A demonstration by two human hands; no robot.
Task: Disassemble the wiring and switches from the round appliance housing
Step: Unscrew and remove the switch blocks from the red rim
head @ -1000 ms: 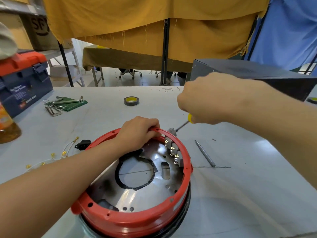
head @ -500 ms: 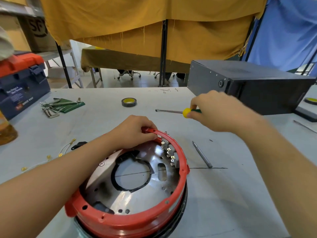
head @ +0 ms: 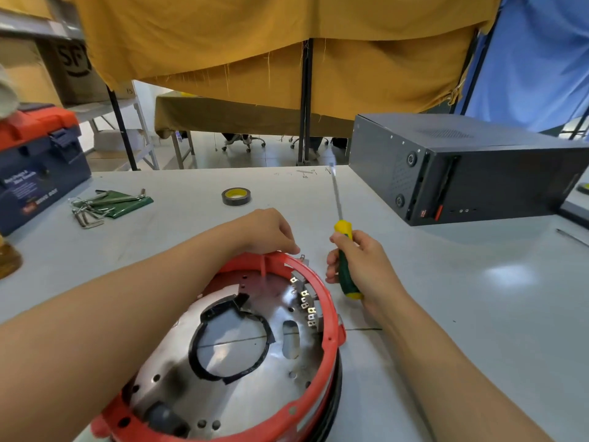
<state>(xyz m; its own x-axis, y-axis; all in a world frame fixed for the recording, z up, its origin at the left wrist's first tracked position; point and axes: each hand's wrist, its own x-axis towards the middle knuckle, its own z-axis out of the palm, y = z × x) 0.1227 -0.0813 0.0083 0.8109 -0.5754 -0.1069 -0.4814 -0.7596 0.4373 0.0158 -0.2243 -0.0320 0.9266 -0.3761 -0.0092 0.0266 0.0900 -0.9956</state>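
The round appliance housing (head: pixel 328 317), a red plastic ring around a shiny metal plate with a black-edged hole, stands on the table in front of me. A row of switches (head: pixel 306 301) with brass terminals lines its right inner wall. My left hand (head: pixel 267 232) rests on the far rim, fingers curled over it toward a small metal tab. My right hand (head: pixel 360 269) grips a green and yellow screwdriver (head: pixel 342 253) just right of the housing, shaft pointing up and away.
A black computer case (head: pixel 462 167) lies at the back right. A roll of tape (head: pixel 236 196) sits behind the housing. Hex keys on a green pouch (head: pixel 105 202) and a blue and orange toolbox (head: pixel 35 167) are at the left.
My right hand pulled the screwdriver off the housing's rim, swung it out to the right and turned it upright. My left hand slid along the far rim.
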